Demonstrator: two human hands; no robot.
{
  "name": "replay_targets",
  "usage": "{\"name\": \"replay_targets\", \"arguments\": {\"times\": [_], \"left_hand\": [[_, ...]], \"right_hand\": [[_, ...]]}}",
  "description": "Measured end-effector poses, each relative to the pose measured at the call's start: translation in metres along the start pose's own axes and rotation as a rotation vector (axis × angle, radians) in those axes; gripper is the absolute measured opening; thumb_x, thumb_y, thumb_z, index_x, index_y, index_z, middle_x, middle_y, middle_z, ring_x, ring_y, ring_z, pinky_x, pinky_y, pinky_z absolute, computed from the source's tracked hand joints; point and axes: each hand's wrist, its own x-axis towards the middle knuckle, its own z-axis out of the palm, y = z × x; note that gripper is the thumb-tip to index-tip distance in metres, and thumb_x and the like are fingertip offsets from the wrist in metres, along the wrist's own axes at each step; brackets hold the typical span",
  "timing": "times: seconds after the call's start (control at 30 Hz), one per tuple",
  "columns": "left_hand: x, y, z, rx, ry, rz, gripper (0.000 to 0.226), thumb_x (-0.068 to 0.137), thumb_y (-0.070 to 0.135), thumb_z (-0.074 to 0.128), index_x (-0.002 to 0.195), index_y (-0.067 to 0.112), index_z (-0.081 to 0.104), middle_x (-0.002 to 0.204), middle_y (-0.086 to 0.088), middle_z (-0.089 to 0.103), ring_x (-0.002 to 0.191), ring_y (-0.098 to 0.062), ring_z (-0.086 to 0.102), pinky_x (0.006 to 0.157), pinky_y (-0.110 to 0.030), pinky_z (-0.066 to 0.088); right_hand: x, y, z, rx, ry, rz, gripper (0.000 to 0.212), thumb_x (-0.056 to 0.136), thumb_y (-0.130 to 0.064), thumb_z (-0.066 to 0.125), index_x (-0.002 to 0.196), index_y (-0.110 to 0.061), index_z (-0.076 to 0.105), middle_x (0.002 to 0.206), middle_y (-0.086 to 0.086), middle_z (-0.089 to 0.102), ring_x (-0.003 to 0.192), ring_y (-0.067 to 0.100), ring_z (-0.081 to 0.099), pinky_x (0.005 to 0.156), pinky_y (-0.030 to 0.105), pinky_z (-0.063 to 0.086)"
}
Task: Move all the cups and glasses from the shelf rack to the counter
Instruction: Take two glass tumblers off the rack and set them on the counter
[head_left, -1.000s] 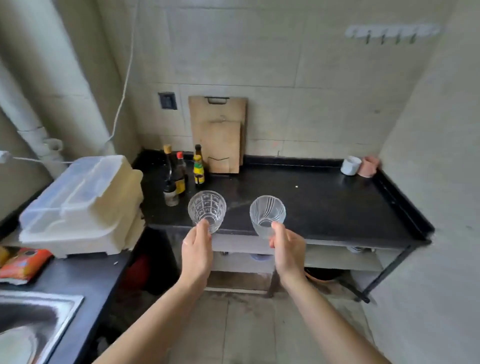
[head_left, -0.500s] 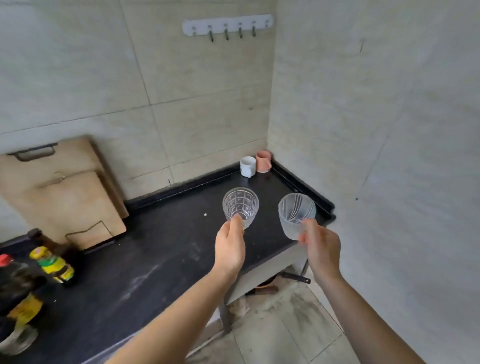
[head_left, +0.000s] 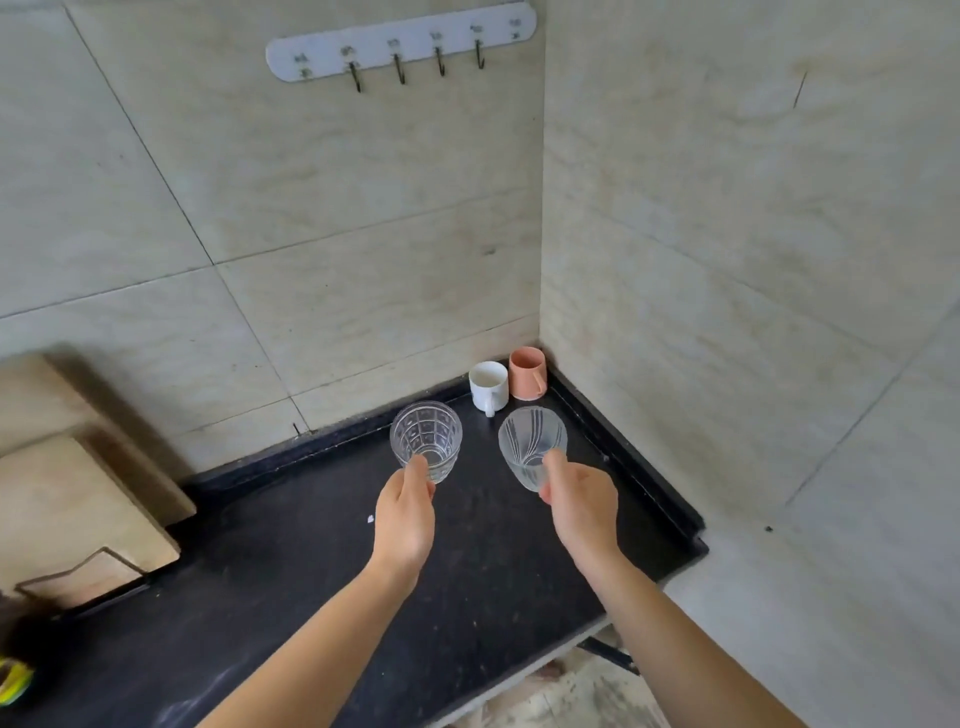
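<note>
My left hand grips a clear glass with a square grid pattern, held above the black counter. My right hand grips a clear glass with curved line cuts, also above the counter, near its right end. In the far right corner of the counter stand a white mug and a pink cup, side by side against the wall. Both held glasses hang just in front of these two cups. The shelf rack is out of view.
Two wooden cutting boards lean on the tiled wall at the left. A white hook strip hangs high on the wall. A yellow-labelled bottle shows at the bottom left edge. The counter has a raised rim along the right wall.
Both hands have carried the glasses further over the counter toward the right corner, closer to the white mug and pink cup. The view has swung right and moved in.
</note>
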Motion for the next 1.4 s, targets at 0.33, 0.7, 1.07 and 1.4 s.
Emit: {"name": "replay_targets", "arguments": {"times": [0.33,0.7,1.07,1.4], "left_hand": [[0.099,0.019,0.002,-0.115,0.082,-0.081,0.035,0.098,0.042,0.04,0.078,0.016,0.052,0.082,0.001,0.05,0.074,-0.014,0.046,0.071,-0.03,0.042],[0.189,-0.019,-0.009,-0.049,0.015,-0.18,0.035,0.099,0.035,0.035,0.078,0.009,0.046,0.078,-0.005,0.047,0.071,-0.019,0.047,0.066,-0.037,0.037],[0.27,-0.093,0.046,0.127,-0.033,-0.508,0.033,0.097,0.03,0.027,0.084,0.012,0.051,0.101,-0.005,0.055,0.104,-0.028,0.049,0.093,-0.047,0.041],[0.332,-0.12,0.087,0.047,-0.061,-0.605,0.063,0.099,0.043,0.028,0.138,-0.004,0.044,0.141,-0.022,0.048,0.13,-0.037,0.045,0.1,-0.046,0.039]], "right_hand": [[0.097,-0.048,0.069,-0.1,-0.06,-0.061,0.046,0.093,-0.046,0.053,0.059,-0.017,0.042,0.067,-0.003,0.048,0.057,0.011,0.044,0.054,0.027,0.032],[0.147,-0.03,0.137,-0.217,-0.163,0.033,0.051,0.09,-0.051,0.047,0.054,-0.016,0.04,0.05,-0.01,0.045,0.053,0.011,0.041,0.053,0.032,0.027],[0.224,0.047,0.225,-0.314,-0.318,0.359,0.052,0.099,-0.044,0.038,0.094,-0.001,0.067,0.103,0.02,0.066,0.082,0.025,0.063,0.07,0.046,0.048],[0.287,0.077,0.26,-0.288,-0.359,0.377,0.039,0.103,-0.041,0.035,0.073,-0.028,0.057,0.083,-0.011,0.057,0.101,0.026,0.064,0.094,0.048,0.047]]}}
